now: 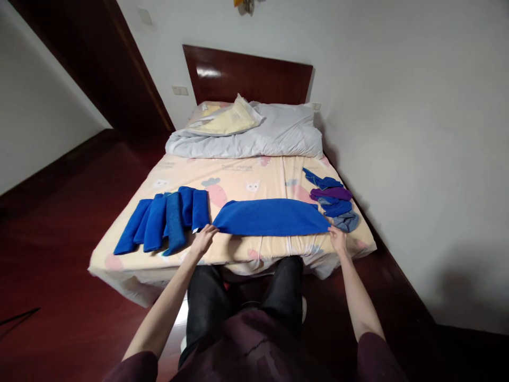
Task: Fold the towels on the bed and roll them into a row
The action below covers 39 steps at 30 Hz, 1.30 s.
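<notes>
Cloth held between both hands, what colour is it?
The cloth is blue, showing best in the head view.

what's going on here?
A person at the foot of a bed holds a wide blue cloth stretched between both hands: the left hand grips its near left corner, the right hand its near right. Narrow folded cloths lie to the left; a crumpled pile of blue, purple and grey cloths sits to the right.

Home bedroom: bed [123, 278] with carrot-print sheet [254, 175] below the left hand [203, 240]. Grey quilt [286, 124] and dark wooden headboard [254, 77] sit well beyond that hand, by a white wall [278, 32].
</notes>
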Motion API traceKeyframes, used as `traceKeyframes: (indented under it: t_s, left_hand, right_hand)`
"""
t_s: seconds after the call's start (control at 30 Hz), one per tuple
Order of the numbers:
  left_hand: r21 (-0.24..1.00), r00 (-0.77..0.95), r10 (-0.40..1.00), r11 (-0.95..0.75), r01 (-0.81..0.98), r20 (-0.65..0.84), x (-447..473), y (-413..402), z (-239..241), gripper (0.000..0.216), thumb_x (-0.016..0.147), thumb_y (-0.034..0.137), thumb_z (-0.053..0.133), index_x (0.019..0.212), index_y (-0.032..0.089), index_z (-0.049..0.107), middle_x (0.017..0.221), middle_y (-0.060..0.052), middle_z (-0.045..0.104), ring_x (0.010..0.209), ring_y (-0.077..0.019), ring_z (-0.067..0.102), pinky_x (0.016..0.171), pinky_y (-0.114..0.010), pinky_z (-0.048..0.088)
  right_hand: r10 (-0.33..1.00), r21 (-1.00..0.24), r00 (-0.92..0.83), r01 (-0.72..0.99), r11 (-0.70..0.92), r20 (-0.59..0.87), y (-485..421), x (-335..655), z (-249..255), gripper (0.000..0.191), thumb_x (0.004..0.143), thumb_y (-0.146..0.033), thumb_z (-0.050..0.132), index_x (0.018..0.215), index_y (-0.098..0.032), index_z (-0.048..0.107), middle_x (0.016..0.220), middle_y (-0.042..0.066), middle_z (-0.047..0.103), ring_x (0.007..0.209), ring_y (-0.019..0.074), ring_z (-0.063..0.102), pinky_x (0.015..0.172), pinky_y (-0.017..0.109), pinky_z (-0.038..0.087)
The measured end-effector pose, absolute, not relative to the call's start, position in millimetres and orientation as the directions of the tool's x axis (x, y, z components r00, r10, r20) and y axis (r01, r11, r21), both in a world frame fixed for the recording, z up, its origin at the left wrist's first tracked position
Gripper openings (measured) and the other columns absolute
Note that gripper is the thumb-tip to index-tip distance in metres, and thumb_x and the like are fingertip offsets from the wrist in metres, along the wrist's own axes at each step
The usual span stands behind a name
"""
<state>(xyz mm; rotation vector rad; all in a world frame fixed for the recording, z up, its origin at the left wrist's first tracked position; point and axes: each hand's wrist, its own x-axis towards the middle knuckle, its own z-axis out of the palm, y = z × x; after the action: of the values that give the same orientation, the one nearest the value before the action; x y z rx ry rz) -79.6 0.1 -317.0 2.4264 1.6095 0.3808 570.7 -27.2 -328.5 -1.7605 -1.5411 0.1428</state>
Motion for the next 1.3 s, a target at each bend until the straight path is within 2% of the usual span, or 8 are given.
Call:
traceKeyframes:
  t_s: [0.13, 0.27, 0.57, 0.77, 0.87, 1.0, 1.17, 1.3]
  left_hand:
    - [0.294, 0.351, 0.931, -0.309, 0.904, -0.100, -72, -15, -366, 0.050, 0.083, -0.001, 0.039, 0.110, 0.015, 0.077, 0.115, -0.014, 0.071, 0.114, -0.0276, 0.062, 0.102, -0.039, 0.051]
    - [0.258, 0.285, 0.949, -0.245, 0.935, -0.131, -74, -23, -382, 0.044, 0.089, 0.008, 0.042, 0.115, 0.018, 0.076, 0.119, -0.014, 0.071, 0.113, -0.0279, 0.064, 0.099, -0.039, 0.053]
    - [0.265, 0.257, 0.952, -0.207, 0.942, -0.169, -105, -45, -387, 0.042, 0.082, 0.010, 0.050, 0.113, 0.019, 0.077, 0.116, -0.013, 0.073, 0.111, -0.0267, 0.067, 0.100, -0.037, 0.053]
    - [0.335, 0.365, 0.874, -0.255, 0.907, -0.322, -101, -26, -372, 0.031, 0.083, 0.020, 0.058, 0.106, 0.022, 0.080, 0.114, -0.011, 0.076, 0.110, -0.0265, 0.070, 0.104, -0.037, 0.052]
    - [0.358, 0.399, 0.899, -0.318, 0.878, -0.179, -73, 3, -360, 0.034, 0.092, 0.028, 0.055, 0.116, 0.022, 0.078, 0.129, -0.013, 0.072, 0.121, -0.0278, 0.066, 0.111, -0.042, 0.048]
    - [0.391, 0.333, 0.937, -0.346, 0.853, 0.105, -7, 29, -365, 0.047, 0.102, 0.032, 0.043, 0.141, 0.017, 0.064, 0.157, -0.015, 0.052, 0.145, -0.0316, 0.048, 0.121, -0.050, 0.038]
    - [0.423, 0.276, 0.954, -0.298, 0.856, 0.114, 42, 18, -409, 0.056, 0.103, 0.028, 0.038, 0.157, 0.019, 0.048, 0.167, -0.015, 0.038, 0.157, -0.0305, 0.030, 0.127, -0.056, 0.026]
    - [0.407, 0.257, 0.958, -0.287, 0.867, 0.128, 38, 8, -432, 0.060, 0.102, 0.027, 0.037, 0.161, 0.021, 0.040, 0.169, -0.011, 0.034, 0.159, -0.0283, 0.025, 0.129, -0.054, 0.020]
  right_hand:
    - [0.901, -0.653, 0.326, 0.755, -0.066, 0.286, -37, 563, -384, 0.025, 0.074, -0.027, 0.052, 0.072, -0.018, 0.075, 0.084, 0.012, 0.080, 0.092, 0.0274, 0.078, 0.093, 0.048, 0.060]
    - [0.901, -0.666, 0.359, 0.737, -0.114, 0.243, -47, 565, -409, 0.023, 0.072, -0.024, 0.054, 0.073, -0.019, 0.076, 0.091, 0.014, 0.081, 0.095, 0.0278, 0.078, 0.095, 0.047, 0.060]
    - [0.892, -0.642, 0.373, 0.755, -0.133, 0.254, -76, 575, -400, 0.025, 0.074, -0.023, 0.053, 0.077, -0.021, 0.078, 0.094, 0.010, 0.082, 0.099, 0.0249, 0.077, 0.098, 0.042, 0.059]
    - [0.911, -0.582, 0.308, 0.807, -0.096, 0.276, -52, 544, -378, 0.027, 0.071, -0.013, 0.051, 0.074, -0.020, 0.077, 0.100, 0.011, 0.081, 0.108, 0.0266, 0.071, 0.105, 0.044, 0.055]
    - [0.895, -0.593, 0.264, 0.805, 0.001, 0.360, -19, 495, -360, 0.035, 0.076, -0.010, 0.050, 0.090, -0.019, 0.081, 0.114, 0.011, 0.079, 0.120, 0.0280, 0.066, 0.113, 0.048, 0.049]
    - [0.927, -0.621, 0.075, 0.762, 0.184, 0.368, 25, 392, -347, 0.039, 0.091, -0.016, 0.050, 0.119, -0.019, 0.078, 0.134, 0.010, 0.072, 0.133, 0.0292, 0.058, 0.119, 0.052, 0.042]
    - [0.950, -0.605, -0.233, 0.732, 0.313, 0.210, 38, 291, -370, 0.047, 0.102, -0.028, 0.046, 0.146, -0.019, 0.060, 0.162, 0.007, 0.047, 0.154, 0.0254, 0.039, 0.128, 0.048, 0.031]
    - [0.943, -0.574, -0.321, 0.757, 0.312, 0.088, 25, 275, -401, 0.053, 0.105, -0.032, 0.045, 0.157, -0.022, 0.047, 0.169, 0.006, 0.035, 0.159, 0.0245, 0.029, 0.131, 0.052, 0.021]
